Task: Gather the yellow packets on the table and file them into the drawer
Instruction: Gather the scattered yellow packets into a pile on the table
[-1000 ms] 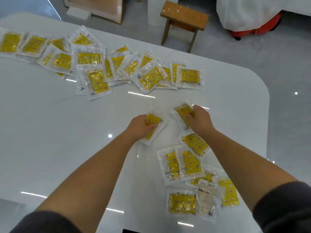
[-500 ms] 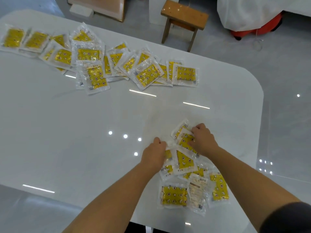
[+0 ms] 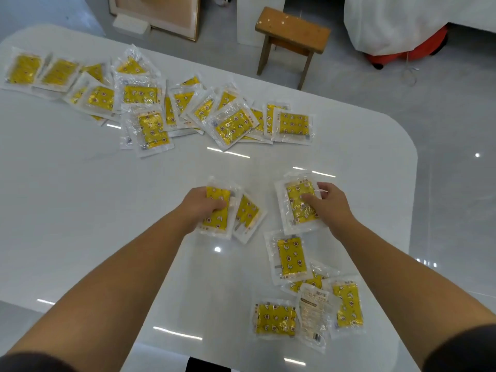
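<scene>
A row of overlapping packets (image 3: 150, 108) lies along the far side of the table (image 3: 80, 210). A smaller cluster (image 3: 300, 291) lies near right. A stool (image 3: 291, 30) stands behind the table.

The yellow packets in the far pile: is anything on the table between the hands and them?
Nothing visible. Bare white table lies between the left hand, the right hand and the far pile. Each hand already rests on a nearer packet.

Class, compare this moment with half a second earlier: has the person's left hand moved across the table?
Yes. The left hand has slid away from the person, up the table, nearer the far spread of packets, gripping a yellow packet.
</scene>
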A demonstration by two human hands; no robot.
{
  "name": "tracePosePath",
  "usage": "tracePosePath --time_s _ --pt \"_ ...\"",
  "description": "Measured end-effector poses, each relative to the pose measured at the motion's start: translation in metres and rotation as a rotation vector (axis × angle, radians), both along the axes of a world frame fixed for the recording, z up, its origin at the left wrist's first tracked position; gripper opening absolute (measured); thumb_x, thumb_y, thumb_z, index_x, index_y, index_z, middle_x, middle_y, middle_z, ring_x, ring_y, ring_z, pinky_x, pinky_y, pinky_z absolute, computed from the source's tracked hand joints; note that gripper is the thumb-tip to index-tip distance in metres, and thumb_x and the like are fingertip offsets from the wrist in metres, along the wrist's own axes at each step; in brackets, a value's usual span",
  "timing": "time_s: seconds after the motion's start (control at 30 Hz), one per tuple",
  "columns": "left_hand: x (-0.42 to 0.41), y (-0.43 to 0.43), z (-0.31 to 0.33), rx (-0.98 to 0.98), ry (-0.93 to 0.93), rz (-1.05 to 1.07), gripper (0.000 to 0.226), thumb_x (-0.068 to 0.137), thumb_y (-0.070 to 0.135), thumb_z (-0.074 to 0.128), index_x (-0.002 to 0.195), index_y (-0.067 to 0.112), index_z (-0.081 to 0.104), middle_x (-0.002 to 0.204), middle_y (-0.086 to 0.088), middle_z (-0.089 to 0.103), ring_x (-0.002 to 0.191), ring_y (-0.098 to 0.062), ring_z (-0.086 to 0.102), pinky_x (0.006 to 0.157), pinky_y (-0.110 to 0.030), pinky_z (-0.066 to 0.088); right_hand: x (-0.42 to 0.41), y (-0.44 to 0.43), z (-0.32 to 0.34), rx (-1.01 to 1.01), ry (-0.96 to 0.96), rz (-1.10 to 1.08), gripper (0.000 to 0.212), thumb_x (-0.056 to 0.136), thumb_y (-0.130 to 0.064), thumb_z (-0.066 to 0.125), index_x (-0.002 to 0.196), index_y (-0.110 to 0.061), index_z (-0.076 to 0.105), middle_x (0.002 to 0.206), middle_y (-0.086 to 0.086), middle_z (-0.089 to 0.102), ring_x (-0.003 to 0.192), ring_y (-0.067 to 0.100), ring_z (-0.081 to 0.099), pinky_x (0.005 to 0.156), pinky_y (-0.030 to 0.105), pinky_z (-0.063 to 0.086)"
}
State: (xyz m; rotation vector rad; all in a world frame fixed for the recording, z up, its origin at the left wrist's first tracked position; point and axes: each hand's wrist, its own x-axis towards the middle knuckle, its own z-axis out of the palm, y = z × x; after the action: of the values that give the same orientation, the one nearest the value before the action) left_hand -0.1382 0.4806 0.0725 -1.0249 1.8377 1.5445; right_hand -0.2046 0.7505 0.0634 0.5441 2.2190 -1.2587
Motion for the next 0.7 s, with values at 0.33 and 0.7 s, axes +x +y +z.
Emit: tracePosePath --time_s 0.33,0.7 --pt "-0.073 0.018 0.0 0.143 0.122 0.642 0.024 0.086 0.001 0.062 0.108 0.01 0.057 0.102 -0.01 0.063 0.078 -0.02 0.063 0.075 -0.035 0.055 -0.055 -0.049 0.004 -0.238 -0.066 -0.447 0.057 0.082 -0.011 0.072 0.132 -0.016 0.044 0.119 0.008 0.058 0.098 0.023 0.063 0.089 0.037 0.053" --pt "-0.05 0.011 -0.01 0.218 -0.03 0.26 0.058 0.089 0.028 0.066 0.137 0.007 0.041 0.124 -0.011 0.057 0.098 -0.021 0.064 0.067 -0.036 0.056 -0.025 -0.059 0.001 -0.204 -0.055 -0.218 0.051 0.086 -0.012 0.066 0.132 -0.014 0.046 0.114 0.008 0.058 0.098 0.019 0.058 0.095 0.041 0.051"
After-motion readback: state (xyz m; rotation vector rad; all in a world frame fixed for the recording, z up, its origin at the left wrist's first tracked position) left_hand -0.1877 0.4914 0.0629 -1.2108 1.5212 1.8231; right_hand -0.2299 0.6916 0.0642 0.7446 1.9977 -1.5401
